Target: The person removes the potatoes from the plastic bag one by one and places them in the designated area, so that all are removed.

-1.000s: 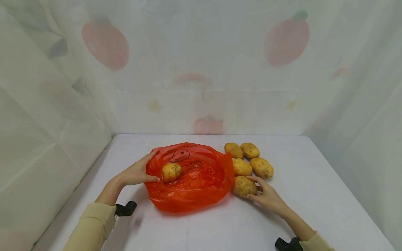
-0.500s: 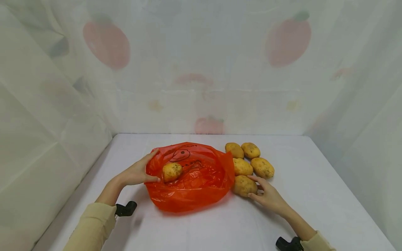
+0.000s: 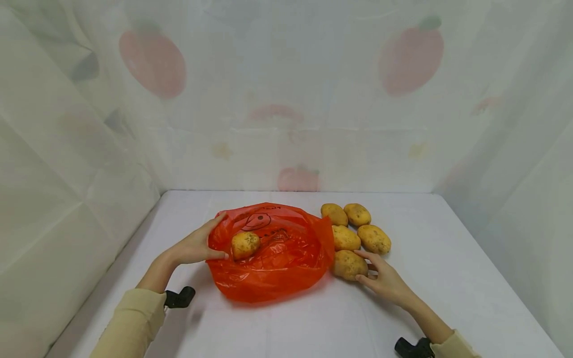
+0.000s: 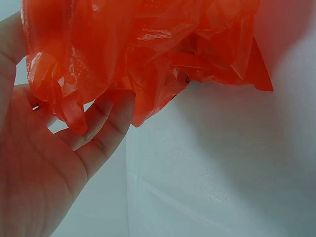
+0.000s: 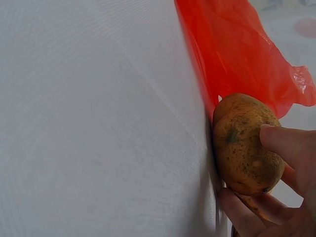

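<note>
In the head view a red plastic bag (image 3: 291, 256) lies with its mouth held wide and a potato (image 3: 244, 245) visible inside. My left hand (image 3: 195, 245) holds the bag's left edge, thumb at the near side and fingers at the far side. The left wrist view shows its fingers curled against the crumpled red film (image 4: 163, 37). Beside the bag's right edge, my right hand (image 3: 387, 282) grips a yellow-brown potato (image 3: 348, 265) between thumb and fingers. In the right wrist view this potato (image 5: 244, 150) sits right at the bag's side, dirt specks on its skin.
Behind the right hand several more potatoes (image 3: 374, 239) lie in a cluster, one of them (image 3: 344, 238) partly covered by the bag. All rest on a white-covered table (image 3: 286, 328). Pale printed curtains (image 3: 286, 99) enclose the back and both sides.
My right hand and the potato in its grip have shifted very slightly right. The left hand and the bag stay where they were.
</note>
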Motion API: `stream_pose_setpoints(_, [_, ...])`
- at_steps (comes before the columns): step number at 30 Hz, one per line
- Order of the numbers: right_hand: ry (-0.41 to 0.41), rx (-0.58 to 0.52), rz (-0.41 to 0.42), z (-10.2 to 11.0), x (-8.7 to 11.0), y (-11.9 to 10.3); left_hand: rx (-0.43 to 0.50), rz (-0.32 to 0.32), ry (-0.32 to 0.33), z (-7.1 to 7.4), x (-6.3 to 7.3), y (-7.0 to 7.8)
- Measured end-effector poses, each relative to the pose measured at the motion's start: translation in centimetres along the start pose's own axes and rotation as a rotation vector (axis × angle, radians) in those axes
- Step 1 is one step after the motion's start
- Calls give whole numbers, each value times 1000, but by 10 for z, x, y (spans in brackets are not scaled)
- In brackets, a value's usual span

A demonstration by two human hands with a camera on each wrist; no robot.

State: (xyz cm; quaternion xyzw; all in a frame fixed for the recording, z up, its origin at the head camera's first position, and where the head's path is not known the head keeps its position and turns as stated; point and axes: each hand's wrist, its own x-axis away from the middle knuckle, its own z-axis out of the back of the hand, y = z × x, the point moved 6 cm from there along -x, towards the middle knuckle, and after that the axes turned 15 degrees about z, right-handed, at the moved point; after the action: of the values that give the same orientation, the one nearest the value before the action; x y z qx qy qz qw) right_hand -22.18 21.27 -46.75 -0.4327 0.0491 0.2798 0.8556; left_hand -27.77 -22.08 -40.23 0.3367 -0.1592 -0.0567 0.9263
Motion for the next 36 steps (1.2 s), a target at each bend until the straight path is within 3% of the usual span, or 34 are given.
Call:
stream_pose_setpoints(8, [5,-10,13,1,0,-2,0,8,1,0,0,0])
stream_pose_setpoints(15, [36,-33,88,10,-1,-9,-4,0,6,0,1,2])
stream_pose_setpoints(27, [220,123,165,39,-13,-32,-12,3,14,1,2,4])
stream_pose_setpoints(36, [274,83,208,44,-25,-56,-17,4,18,2,3,5])
